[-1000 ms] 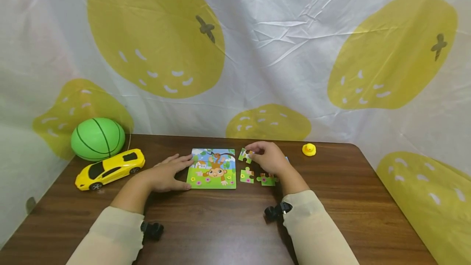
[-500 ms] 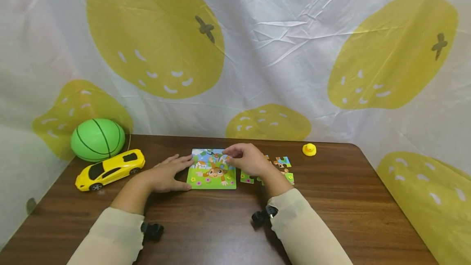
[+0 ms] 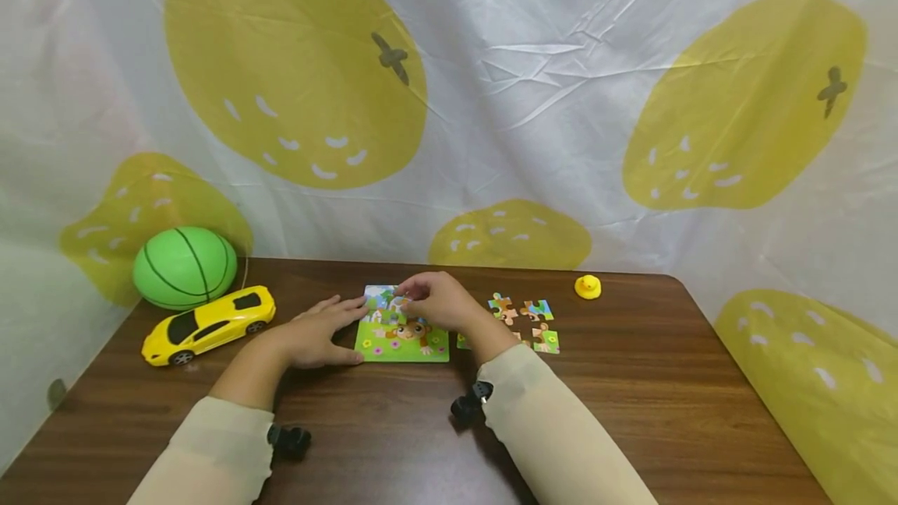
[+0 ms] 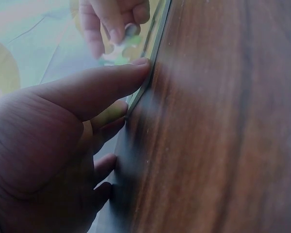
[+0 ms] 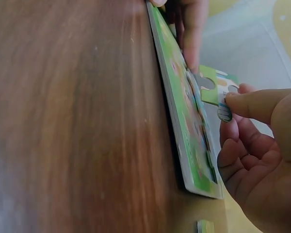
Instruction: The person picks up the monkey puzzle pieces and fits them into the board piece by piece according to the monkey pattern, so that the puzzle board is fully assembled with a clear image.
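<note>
A square monkey jigsaw puzzle board [image 3: 403, 355] lies on the table. My left hand [image 3: 317, 333] rests at its left side, thumb by the near corner and fingers spread along the edge. My right hand [image 3: 442, 304] is over the board's upper part and pinches a jigsaw piece [image 5: 209, 88] between thumb and fingers. In the right wrist view that piece is raised off the board and tilted. The left wrist view shows the left thumb [image 4: 121, 80] against the board's edge. The right hand covers the board's upper right part in the head view.
Several loose jigsaw pieces [image 3: 545, 339] lie right of the board, partly behind the right forearm. A yellow toy car [image 3: 210, 326] and a green ball [image 3: 185, 267] stand at the left. Towards the back right is a small yellow duck [image 3: 588, 287]. A patterned curtain [image 3: 505, 139] hangs behind.
My right hand has moved left from the loose pieces to over the board, carrying a jigsaw piece. More loose pieces show now. The left hand has stayed at the board's left edge.
</note>
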`<state>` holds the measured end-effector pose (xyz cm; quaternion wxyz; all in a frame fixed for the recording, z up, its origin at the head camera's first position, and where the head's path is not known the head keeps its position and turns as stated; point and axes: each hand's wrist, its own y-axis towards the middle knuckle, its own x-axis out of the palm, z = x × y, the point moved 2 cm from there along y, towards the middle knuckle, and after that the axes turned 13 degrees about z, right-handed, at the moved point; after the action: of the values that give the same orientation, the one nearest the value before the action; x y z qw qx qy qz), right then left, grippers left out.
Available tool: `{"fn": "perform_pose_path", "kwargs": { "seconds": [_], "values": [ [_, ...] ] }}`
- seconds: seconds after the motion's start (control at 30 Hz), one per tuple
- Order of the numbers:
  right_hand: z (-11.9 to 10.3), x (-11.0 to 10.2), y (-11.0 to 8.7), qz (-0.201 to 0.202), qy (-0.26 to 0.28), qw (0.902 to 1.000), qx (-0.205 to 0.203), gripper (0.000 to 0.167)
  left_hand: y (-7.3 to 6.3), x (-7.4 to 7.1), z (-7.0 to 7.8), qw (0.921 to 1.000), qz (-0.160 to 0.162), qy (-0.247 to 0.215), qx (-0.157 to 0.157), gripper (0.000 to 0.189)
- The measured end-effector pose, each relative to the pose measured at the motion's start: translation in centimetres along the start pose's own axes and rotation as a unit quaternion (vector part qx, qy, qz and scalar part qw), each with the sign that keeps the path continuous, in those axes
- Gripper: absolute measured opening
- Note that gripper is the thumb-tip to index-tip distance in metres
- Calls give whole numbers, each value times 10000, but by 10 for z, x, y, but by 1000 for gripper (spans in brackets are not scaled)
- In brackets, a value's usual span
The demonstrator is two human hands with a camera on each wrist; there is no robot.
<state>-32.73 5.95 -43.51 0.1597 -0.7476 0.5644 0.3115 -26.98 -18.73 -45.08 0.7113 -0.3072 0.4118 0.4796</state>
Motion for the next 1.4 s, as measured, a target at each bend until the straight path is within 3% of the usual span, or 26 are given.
{"fn": "perform_pose_path", "kwargs": {
  "seconds": [0.33,0.6,1.4],
  "values": [
    [-11,20,10,-313,-444,9984,-164,25,-1,0,1,10000,56,-22,60,91],
    [-14,28,13,-456,-689,9966,-32,33,0,0,-1,10000,46,-6,20,92],
    [-13,33,10,-889,-1166,9891,-126,31,0,1,1,9999,100,-36,92,92]
  ]
}}
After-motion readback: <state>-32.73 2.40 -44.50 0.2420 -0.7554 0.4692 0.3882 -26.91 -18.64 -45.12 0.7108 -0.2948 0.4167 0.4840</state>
